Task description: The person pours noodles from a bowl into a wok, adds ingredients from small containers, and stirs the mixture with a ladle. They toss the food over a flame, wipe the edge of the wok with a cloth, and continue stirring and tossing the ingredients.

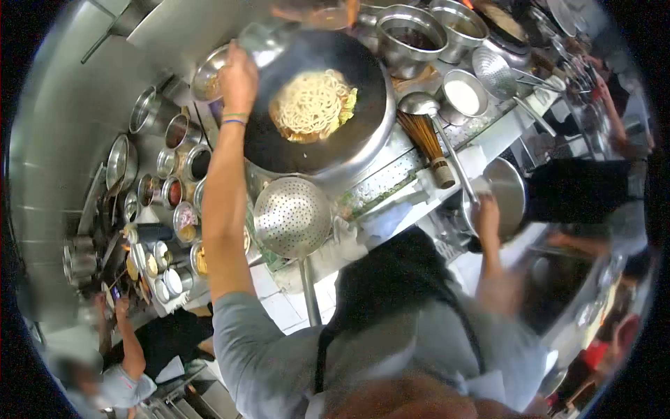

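Note:
My left hand [239,77], with coloured bands at the wrist, is over the left rim of a dark wok [279,153]. Its fingers are closed on a shiny metal bowl [269,45], smeared by motion and tilted over the wok. Pale thick noodles [317,101] lie in a heap in the wok, with some green leaf at their right side. At the right, my right hand [486,213] grips the handle end of a ladle [419,103], whose cup rests near the wok's right rim. A bamboo brush [426,146] lies beside the ladle handle.
A perforated strainer [292,216] lies below the wok. Several seasoning containers [174,192] crowd the left. Metal pots [412,35] and a pot of white content [463,98] stand at upper right. A large pot [513,199] is near my right hand. Other people [132,363] work nearby.

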The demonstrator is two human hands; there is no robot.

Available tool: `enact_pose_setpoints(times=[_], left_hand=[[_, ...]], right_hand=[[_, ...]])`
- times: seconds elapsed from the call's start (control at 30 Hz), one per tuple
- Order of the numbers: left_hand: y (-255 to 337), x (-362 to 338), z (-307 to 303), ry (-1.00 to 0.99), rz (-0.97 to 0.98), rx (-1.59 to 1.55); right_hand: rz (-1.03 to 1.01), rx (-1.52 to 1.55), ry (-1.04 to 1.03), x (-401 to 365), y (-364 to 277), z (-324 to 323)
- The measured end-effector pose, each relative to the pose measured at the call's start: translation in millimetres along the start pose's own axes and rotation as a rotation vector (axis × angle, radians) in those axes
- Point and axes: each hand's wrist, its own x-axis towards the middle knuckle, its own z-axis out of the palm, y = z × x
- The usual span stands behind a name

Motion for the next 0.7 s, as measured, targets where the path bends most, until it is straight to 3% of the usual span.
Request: enact_pose_setpoints(times=[0.03,0.1,0.17,0.23,0.27,0.3,0.33,0.37,0.4,0.43,0.47,0.5,0.53,0.6,0.63,0.7], left_hand=[[0,4,-9,0.117,0.079,-0.02],[4,-7,-21,0.166,0.043,-0.074],[12,-30,-9,0.092,0.001,-0.156],[0,-71,15,-0.039,-0.019,-0.117],[-2,-80,12,0.06,0.058,-0.077],[31,-81,-28,-0.152,-0.299,-0.119],[50,-81,-54,-0.37,-0.395,0.261],[75,-91,-80,-0.322,-0.126,0.644],[88,-92,-99,-0.154,-0.091,0.464],[117,-103,-104,-0.158,-0.333,-0.161],[146,-115,-111,-0.024,-0.582,-0.764],[212,-128,-126,-0.095,-0.488,-0.818],[252,-151,-118,-0.207,-0.508,-0.927],[312,-218,-78,-0.379,-0.53,-1.067],[375,-238,-86,-0.593,-0.595,-1.075],[465,-276,-73,-0.835,-0.739,-1.296]], right_hand=[[-0.002,0.003,-0.035,-19,-12,-16],[0.129,-0.007,-0.022,-46,-25,-16],[0.226,0.009,-0.071,-78,-37,-25],[0.191,0.121,-0.107,-91,-34,-22],[0.195,0.103,-0.094,-90,-45,-26],[0.193,0.294,-0.076,-88,-53,-30],[0.108,0.065,-0.095,-89,-49,-19],[0.066,0.256,-0.003,-89,-53,-11],[0.123,0.387,-0.118,-88,-65,-17],[0.194,0.507,-0.227,-87,-74,-25],[-0.099,0.65,0.155,-81,-88,-34],[-0.055,0.698,0.061,-81,-93,-41],[-0.035,0.977,-0.003,-85,-98,-60],[0.205,1.362,-0.227,-104,-92,-111],[0.325,1.403,-0.156,-115,-74,-116],[0.578,1.45,-0.013,-143,-40,-127]])
